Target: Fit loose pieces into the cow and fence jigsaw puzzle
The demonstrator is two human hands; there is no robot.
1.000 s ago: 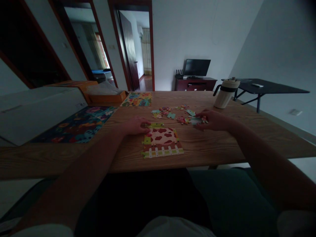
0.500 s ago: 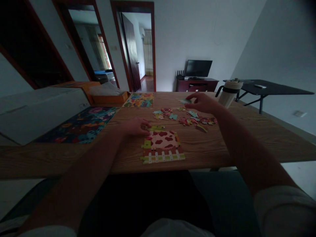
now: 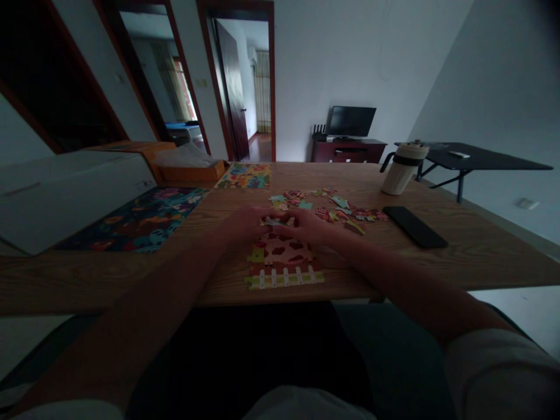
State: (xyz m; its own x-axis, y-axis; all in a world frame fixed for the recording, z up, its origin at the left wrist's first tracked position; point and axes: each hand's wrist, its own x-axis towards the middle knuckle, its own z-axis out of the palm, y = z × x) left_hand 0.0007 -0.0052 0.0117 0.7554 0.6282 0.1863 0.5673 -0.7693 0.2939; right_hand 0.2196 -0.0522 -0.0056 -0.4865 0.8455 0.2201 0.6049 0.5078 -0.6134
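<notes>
Both hands meet at the far edge of the half-built puzzle (image 3: 283, 261), which lies flat on the tabletop (image 3: 459, 256) close to the near edge, its white fence strip toward the person. The left hand (image 3: 245, 223) and the right hand (image 3: 306, 224) press in from either side on a small pale puzzle piece (image 3: 275, 221), fingertips pinched narrowly around it; the piece sits right at the puzzle's top row, touching or nearly touching it (the dim light hides the seam). The piece lies straight ahead of both hands, between them, neither clearly nearer.

Beyond the hands a scatter of loose pieces (image 3: 336, 207) spreads to the right, within reach of the right hand. Further right a dark phone (image 3: 415, 226) lies flat, angled, well apart from the puzzle, and a pale mug with a lid (image 3: 402, 168) stands behind it. To the left a dark finished puzzle picture (image 3: 140, 219) lies near a white box (image 3: 65, 195). Bare wood is open on both sides of the puzzle.
</notes>
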